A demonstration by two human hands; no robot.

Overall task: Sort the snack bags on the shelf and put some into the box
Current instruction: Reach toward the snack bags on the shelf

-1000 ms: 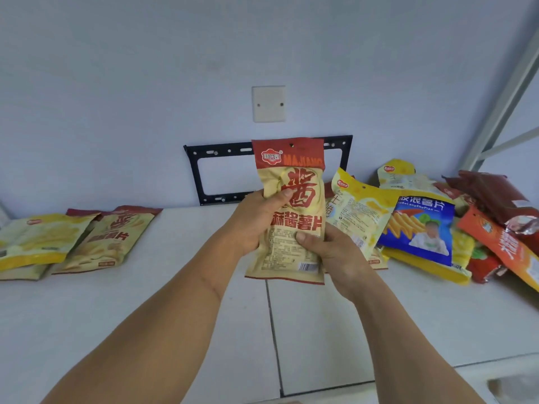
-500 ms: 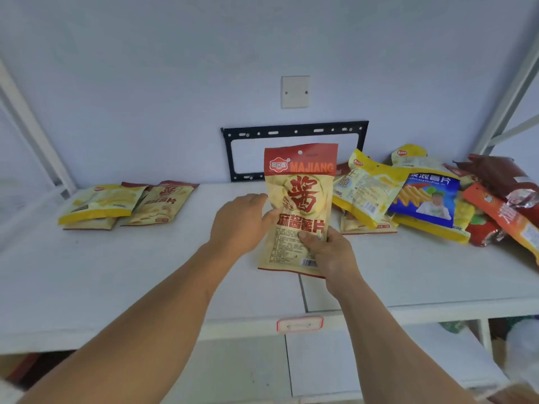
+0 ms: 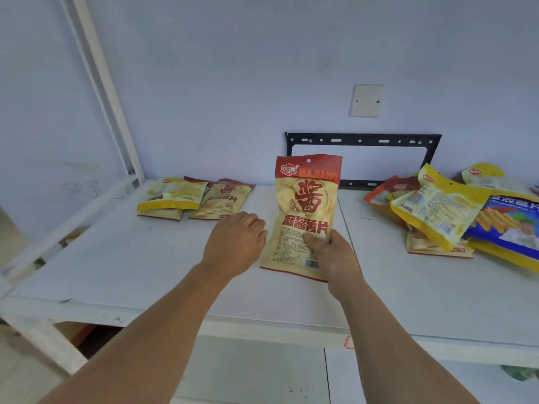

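I hold a beige and red MAJIANG snack bag (image 3: 306, 199) upright over the middle of the white shelf (image 3: 145, 272). My right hand (image 3: 335, 258) grips its lower right part, thumb on the front. My left hand (image 3: 233, 246) hovers at the bag's left edge with loosely curled fingers and no visible grip on it. At the back left lie a yellow bag (image 3: 172, 193) and a matching MAJIANG bag (image 3: 221, 201). A heap of mixed bags (image 3: 437, 211), one of them blue (image 3: 507, 223), fills the right side. No box is in view.
A black metal bracket (image 3: 361, 139) and a white wall plate (image 3: 366, 100) are on the wall behind the shelf. A white upright post (image 3: 108, 91) stands at the left. A lower shelf (image 3: 262, 371) shows beneath the front edge.
My left hand has come off the front of the bag and now sits beside it. The view has pulled back and turned left, so more of the left shelf shows.
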